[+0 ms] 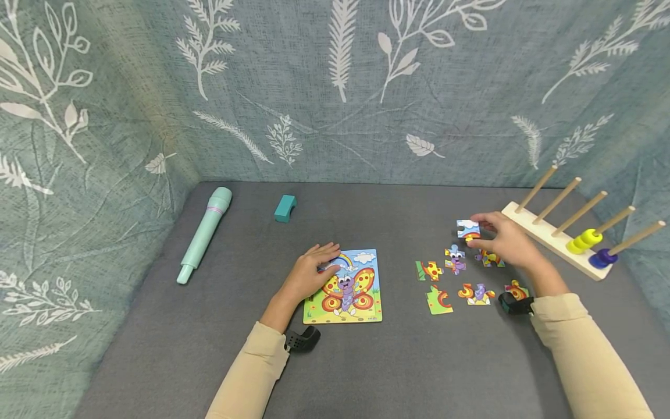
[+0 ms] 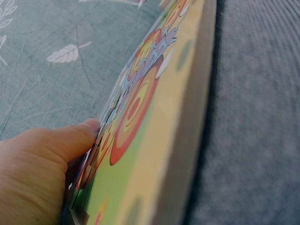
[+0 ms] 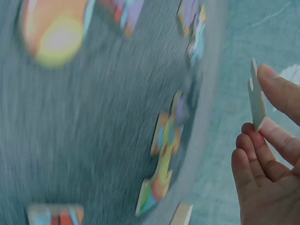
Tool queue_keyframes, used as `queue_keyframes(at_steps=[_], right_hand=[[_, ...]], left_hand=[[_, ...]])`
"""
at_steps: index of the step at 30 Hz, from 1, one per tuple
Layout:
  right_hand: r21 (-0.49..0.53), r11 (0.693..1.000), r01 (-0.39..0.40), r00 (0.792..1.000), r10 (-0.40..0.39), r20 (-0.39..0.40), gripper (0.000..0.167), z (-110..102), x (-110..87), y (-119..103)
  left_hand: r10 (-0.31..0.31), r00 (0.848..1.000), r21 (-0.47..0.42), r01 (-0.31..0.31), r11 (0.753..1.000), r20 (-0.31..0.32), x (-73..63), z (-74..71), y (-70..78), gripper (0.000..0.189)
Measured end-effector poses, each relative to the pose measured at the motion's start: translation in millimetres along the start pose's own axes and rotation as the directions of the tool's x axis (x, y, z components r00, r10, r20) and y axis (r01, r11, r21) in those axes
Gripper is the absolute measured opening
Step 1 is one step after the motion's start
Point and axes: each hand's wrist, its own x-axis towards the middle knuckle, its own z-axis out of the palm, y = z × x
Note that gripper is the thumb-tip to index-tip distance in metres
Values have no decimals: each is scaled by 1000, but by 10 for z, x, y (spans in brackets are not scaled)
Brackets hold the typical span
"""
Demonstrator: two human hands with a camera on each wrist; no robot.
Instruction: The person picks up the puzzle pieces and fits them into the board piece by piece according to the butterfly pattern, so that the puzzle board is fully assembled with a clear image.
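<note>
My left hand point(image 1: 312, 272) rests on the upper left of a butterfly puzzle board point(image 1: 361, 314), its thumb lying on the picture. In the left wrist view that thumb point(image 2: 77, 140) touches the board's face near small raised edges. At the right, my right hand point(image 1: 505, 237) pinches a puzzle piece point(image 1: 467, 228) with cloud and sky on it. The right wrist view shows this thin puzzle piece point(image 3: 257, 98) edge-on between thumb and forefinger, lifted off the table. Just beneath that hand lies another puzzle piece point(image 1: 492, 259), partly covered.
Several loose pieces, among them a purple one point(image 1: 455, 260) and a green one point(image 1: 438, 301), lie right of the board. A wooden peg stand point(image 1: 562, 241) with yellow and purple beads stands far right. A toy microphone point(image 1: 205, 235) and a teal block point(image 1: 285, 208) lie left.
</note>
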Motion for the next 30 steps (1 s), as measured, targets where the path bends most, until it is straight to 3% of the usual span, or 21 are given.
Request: queue_keyframes(at_steps=[7, 13, 22, 30], right_hand=[[11, 999, 32, 999, -32, -44, 55, 140, -60, -159], [14, 994, 111, 991, -110, -73, 52, 325, -74, -293], [16, 981, 194, 980, -193, -41, 54, 622, -47, -545], [41, 976, 214, 977, -214, -8, 55, 835, 28, -786]], left_hand=[[1, 1000, 0, -1, 1000, -2, 5, 2, -2, 41], [0, 1000, 2, 0, 1000, -2, 0, 1, 5, 41], [6, 1000, 1, -6, 1000, -3, -10, 1, 3, 41], [-13, 1000, -4, 13, 1000, 0, 0, -4, 16, 41]])
